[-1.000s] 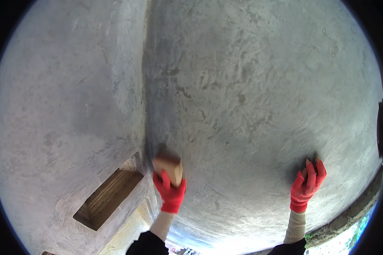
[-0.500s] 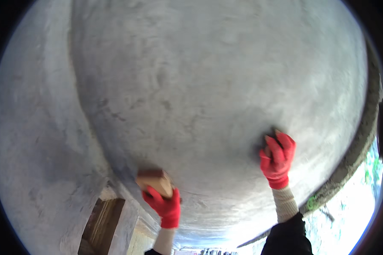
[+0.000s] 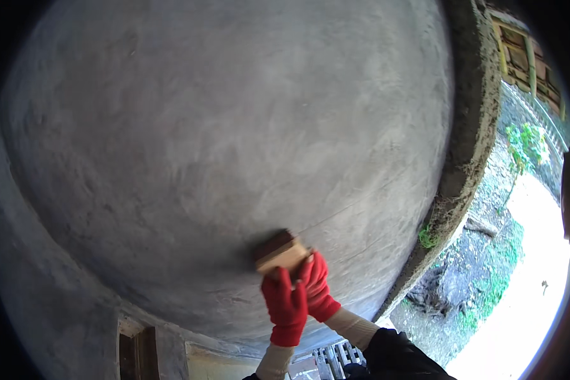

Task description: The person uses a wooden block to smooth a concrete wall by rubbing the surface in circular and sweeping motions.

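My left hand (image 3: 286, 310), in a red glove, grips a pale wooden block (image 3: 285, 256) from below. The block's dark brown face is turned to a broad grey plastered surface (image 3: 253, 139) and seems to rest against it. Close beside it, my right hand (image 3: 318, 285), gloved in red as well, has its fingers closed at the right end of the same block. Both hands nearly touch each other. Slight blur hides the exact finger placement and the dark face's texture.
A rough edge of the plaster (image 3: 465, 152) curves down the right side, with a small green plant (image 3: 428, 237) on it. Beyond lie bright ground and a tree stump (image 3: 440, 288). A wood-framed opening (image 3: 138, 354) is at lower left, slatted wood (image 3: 335, 360) at the bottom.
My right hand has left its separate spot on the plaster and come over to the block. The block appears farther right in view and tilted differently. The view has swung toward the outer edge.
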Demonstrator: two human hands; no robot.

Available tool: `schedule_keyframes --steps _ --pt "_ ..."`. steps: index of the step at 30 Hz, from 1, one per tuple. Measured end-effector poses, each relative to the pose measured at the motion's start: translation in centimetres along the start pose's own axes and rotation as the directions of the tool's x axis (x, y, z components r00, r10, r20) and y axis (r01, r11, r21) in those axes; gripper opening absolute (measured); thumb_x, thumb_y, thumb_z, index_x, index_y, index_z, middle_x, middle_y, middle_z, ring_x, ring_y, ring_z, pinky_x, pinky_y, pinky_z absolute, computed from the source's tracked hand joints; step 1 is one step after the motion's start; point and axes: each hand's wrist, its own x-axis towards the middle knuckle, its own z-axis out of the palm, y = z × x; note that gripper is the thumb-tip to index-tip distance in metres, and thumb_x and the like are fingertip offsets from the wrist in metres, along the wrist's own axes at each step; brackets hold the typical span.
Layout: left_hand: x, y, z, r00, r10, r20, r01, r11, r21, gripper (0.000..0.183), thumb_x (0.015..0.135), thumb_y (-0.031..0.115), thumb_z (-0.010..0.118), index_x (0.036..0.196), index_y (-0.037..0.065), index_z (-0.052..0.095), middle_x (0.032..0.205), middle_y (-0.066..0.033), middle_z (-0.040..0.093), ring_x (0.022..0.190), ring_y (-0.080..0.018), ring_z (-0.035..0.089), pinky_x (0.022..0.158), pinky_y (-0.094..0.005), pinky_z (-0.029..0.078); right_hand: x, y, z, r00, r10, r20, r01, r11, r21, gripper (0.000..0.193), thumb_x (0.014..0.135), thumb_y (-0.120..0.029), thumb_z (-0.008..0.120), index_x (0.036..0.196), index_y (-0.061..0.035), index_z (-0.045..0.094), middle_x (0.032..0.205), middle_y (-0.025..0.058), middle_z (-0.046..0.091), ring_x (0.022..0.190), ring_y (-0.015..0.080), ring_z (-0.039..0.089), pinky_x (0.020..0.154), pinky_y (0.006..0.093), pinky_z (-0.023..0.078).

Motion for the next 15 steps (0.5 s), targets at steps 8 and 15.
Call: schedule_keyframes --steps 8,15 --pt "4.5 4.4 0.2 0.986 0.162 0.03 -0.159 0.985 -0.067 0.052 0.088 0.018 0.06 0.134 -0.002 0.045 0.136 -0.0232 0.045 0.123 -0.0384 0.044 0.103 -0.0463 0.037 14.8 16.0 -12.5 0.874 0.255 -0.413 -0.367 0.904 -0.218 0.108 0.065 -0.038 0.082 0.147 -0.0008 0.022 0.142 0.0348 0.028 0.124 0.0512 0.037 0.102 0.0545 0.033" --pt "8.9 2.0 -1.8 0.942 0.31 -0.131 -0.28 0.937 0.207 0.046 0.089 0.014 0.057 0.13 -0.003 0.048 0.143 -0.0218 0.037 0.13 -0.0421 0.036 0.107 -0.0527 0.032 10.3 23.8 -13.9 0.828 0.368 -0.422 -0.482 0.853 -0.202 0.098 0.075 -0.051 0.071 0.148 -0.0047 0.024 0.146 0.0322 0.025 0.13 0.0492 0.031 0.107 0.0514 0.029"
